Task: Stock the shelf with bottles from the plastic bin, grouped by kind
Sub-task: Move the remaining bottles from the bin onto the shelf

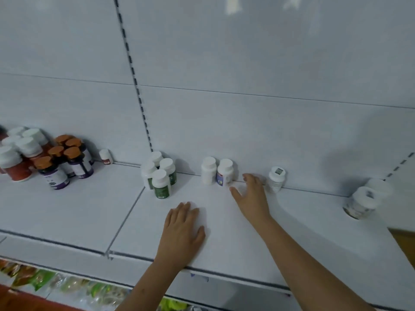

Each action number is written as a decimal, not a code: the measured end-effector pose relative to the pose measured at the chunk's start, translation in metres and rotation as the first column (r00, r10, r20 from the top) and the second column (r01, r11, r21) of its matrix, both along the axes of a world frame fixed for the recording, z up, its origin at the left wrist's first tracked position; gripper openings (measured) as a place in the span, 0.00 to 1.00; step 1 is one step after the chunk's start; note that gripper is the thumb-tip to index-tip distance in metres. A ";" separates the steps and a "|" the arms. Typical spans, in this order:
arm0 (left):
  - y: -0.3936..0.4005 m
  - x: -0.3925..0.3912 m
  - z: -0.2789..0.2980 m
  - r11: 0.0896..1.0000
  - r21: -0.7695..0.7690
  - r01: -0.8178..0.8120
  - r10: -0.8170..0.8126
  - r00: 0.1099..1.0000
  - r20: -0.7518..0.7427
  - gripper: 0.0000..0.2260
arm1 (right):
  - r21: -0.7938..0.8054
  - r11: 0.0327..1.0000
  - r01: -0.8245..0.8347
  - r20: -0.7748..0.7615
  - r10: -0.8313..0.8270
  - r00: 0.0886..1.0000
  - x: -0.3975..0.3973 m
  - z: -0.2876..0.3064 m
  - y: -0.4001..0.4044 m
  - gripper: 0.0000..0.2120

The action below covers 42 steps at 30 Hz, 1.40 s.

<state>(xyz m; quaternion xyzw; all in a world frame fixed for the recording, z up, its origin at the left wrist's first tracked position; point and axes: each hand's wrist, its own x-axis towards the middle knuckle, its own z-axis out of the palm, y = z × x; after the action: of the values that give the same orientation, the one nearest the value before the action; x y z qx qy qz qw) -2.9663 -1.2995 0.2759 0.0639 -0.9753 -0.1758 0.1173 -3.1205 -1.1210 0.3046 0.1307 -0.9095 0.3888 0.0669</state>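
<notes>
both hands empty – left hand (183, 227) flat on shelf (67, 216), right hand (251, 194) spread beside purple-label bottle (224, 173) – could knock it over.

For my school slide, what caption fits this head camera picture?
Bare hands, left and right, rest open on a white shelf beside grouped bottles.

Left hand (182, 230) lies flat, fingers straight; right hand (249, 194) reaches forward, fingers spread.
</notes>
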 end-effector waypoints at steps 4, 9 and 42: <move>0.031 -0.002 0.013 0.984 0.118 0.133 -0.127 0.990 -0.055 0.25 | 0.017 0.999 -0.045 -0.150 0.047 0.988 0.040 0.034 0.052 0.21; 0.123 -0.009 0.037 0.893 0.190 0.408 -0.394 0.913 -0.109 0.23 | 0.033 0.995 0.097 -0.232 -0.087 0.969 0.085 0.069 0.147 0.22; 0.650 -0.014 -0.064 0.697 0.176 0.695 -0.710 0.633 0.310 0.21 | 0.189 0.856 0.480 0.060 -0.498 0.865 0.160 -0.031 0.746 0.26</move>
<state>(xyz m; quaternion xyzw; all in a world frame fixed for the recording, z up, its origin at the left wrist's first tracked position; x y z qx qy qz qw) -2.9806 -0.6499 0.2121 -0.2875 -0.9235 -0.2123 -0.1394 -2.9609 -0.3751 0.2734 -0.1208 -0.9445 0.2874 0.1037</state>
